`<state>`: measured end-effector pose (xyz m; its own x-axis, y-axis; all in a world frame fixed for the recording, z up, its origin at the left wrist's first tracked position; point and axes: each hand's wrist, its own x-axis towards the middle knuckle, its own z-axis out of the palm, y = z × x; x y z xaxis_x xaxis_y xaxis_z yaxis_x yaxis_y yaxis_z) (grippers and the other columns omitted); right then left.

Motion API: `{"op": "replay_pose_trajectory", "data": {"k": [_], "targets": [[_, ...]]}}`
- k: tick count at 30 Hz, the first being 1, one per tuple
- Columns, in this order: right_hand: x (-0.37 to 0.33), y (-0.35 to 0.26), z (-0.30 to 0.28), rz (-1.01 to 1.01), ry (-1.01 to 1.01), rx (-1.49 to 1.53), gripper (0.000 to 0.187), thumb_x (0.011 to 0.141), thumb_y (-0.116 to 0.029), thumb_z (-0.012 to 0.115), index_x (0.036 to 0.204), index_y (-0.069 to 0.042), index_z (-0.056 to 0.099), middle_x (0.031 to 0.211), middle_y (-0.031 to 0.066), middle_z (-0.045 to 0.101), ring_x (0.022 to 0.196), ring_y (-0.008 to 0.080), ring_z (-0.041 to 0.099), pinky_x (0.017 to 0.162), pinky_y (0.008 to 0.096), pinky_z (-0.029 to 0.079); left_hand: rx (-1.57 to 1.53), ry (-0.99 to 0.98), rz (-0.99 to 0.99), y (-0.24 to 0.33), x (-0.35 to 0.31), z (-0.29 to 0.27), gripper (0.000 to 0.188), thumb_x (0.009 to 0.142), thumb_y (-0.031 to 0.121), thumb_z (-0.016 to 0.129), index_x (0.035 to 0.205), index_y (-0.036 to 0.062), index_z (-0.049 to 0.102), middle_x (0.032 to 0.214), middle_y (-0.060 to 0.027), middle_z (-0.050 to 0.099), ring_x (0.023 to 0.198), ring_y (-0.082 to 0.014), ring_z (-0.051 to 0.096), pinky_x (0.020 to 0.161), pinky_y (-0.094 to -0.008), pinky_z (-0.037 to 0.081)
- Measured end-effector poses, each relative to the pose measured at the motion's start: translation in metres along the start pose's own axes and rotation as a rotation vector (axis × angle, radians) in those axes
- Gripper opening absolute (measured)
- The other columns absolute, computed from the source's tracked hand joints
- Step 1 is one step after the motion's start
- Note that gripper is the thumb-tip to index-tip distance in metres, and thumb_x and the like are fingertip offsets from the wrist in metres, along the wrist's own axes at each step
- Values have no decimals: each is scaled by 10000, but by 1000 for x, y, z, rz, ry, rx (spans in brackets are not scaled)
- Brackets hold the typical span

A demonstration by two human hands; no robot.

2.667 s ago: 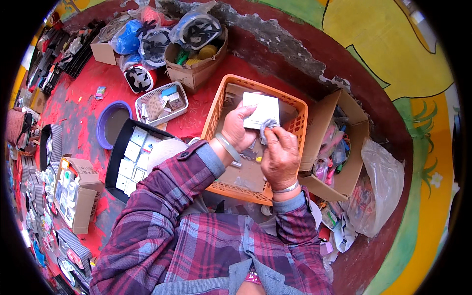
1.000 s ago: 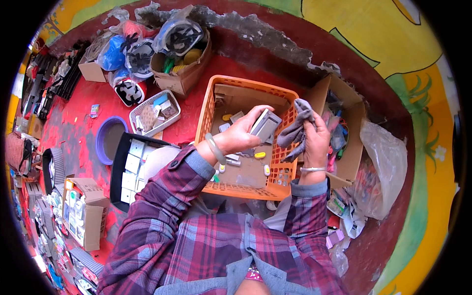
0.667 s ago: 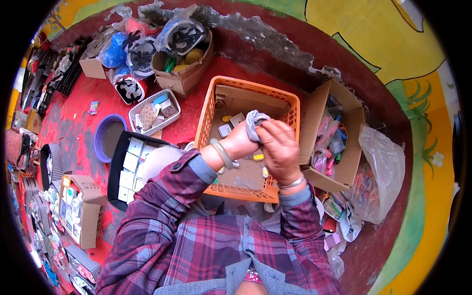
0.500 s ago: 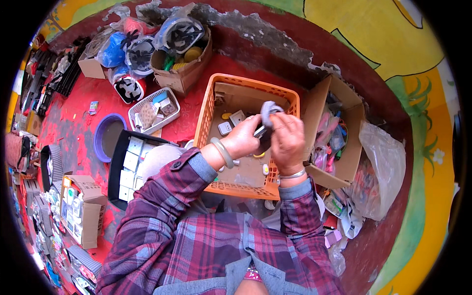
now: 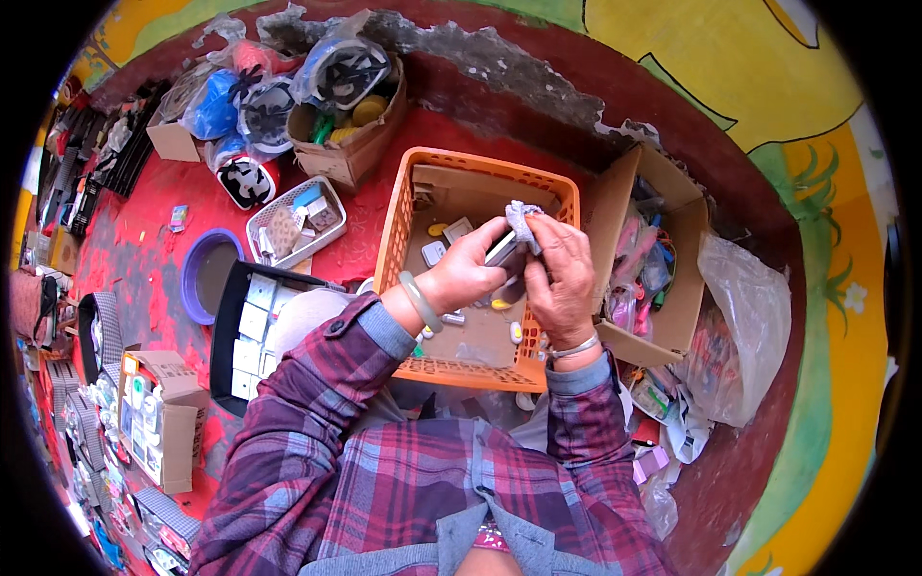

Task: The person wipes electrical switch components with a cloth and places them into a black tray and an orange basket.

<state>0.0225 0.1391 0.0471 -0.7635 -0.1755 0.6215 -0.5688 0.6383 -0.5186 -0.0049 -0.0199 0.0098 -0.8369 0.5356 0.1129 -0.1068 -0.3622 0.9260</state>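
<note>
Over an orange plastic basket (image 5: 396,228), my left hand (image 5: 468,274) grips a small, flat, dark-and-pale object (image 5: 501,252), whose kind I cannot make out. My right hand (image 5: 563,280) pinches a crumpled greyish cloth (image 5: 521,223) against the far end of that object. Both hands are close together, and the fingers partly cover what they hold. Inside the basket, cardboard lines the bottom and walls. A small white device (image 5: 434,252), a yellow piece (image 5: 437,229) and a white-and-yellow item (image 5: 516,332) lie there with several other small things.
Right of the basket stands an open cardboard box (image 5: 663,348) of bagged goods, beside a clear plastic bag (image 5: 744,317). To the left are a purple basin (image 5: 196,288), a black tray (image 5: 228,360) of white boxes and a white basket (image 5: 331,231). Bagged helmets (image 5: 344,77) sit farther back.
The cloth has shifted slightly left and down along the held object, and my right hand's fingers have turned with it. My left hand keeps its grip, moved slightly left.
</note>
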Motion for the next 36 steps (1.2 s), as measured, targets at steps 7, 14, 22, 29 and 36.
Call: {"op": "replay_pose_trajectory", "data": {"k": [7, 14, 22, 29, 36], "targets": [[-3, 13, 6, 54, -34, -18, 455, 730, 59, 507, 1156, -64, 610, 1124, 129, 623, 1032, 316, 563, 923, 386, 453, -18, 13, -49, -4, -3, -8, 603, 760, 3, 586, 1338, 35, 420, 1194, -58, 542, 1088, -138, 521, 950, -297, 435], [-16, 36, 8, 559, 47, 548, 348, 828, 66, 471, 1131, -11, 624, 1036, 67, 665, 909, 160, 619, 817, 281, 499, 374, -108, -81, 6, 3, -15, 578, 714, -4, 551, 1285, 46, 473, 1160, -56, 566, 1073, -141, 533, 931, -299, 443], [-9, 32, -6, 444, 92, 230, 341, 752, 53, 485, 1038, -11, 660, 1033, 112, 592, 957, 204, 596, 818, 291, 492, 52, -7, -174, 12, 2, -15, 599, 707, -1, 548, 1297, 35, 450, 1178, -67, 553, 1075, -148, 531, 919, -295, 455], [-9, 7, 9, 178, 34, 100, 352, 740, 17, 527, 1070, -36, 639, 1026, 147, 612, 974, 322, 575, 881, 393, 469, 157, -27, -176, -1, 1, -12, 621, 711, -25, 548, 1318, 20, 426, 1173, -57, 540, 1055, -146, 526, 901, -296, 465], [-20, 50, 10, 395, -31, 92, 325, 738, 19, 527, 1021, -27, 679, 969, 141, 634, 915, 303, 611, 830, 352, 490, -349, 72, -107, 6, 2, -18, 559, 737, -9, 610, 1268, 18, 437, 1145, -97, 579, 1046, -210, 591, 926, -354, 476]]}}
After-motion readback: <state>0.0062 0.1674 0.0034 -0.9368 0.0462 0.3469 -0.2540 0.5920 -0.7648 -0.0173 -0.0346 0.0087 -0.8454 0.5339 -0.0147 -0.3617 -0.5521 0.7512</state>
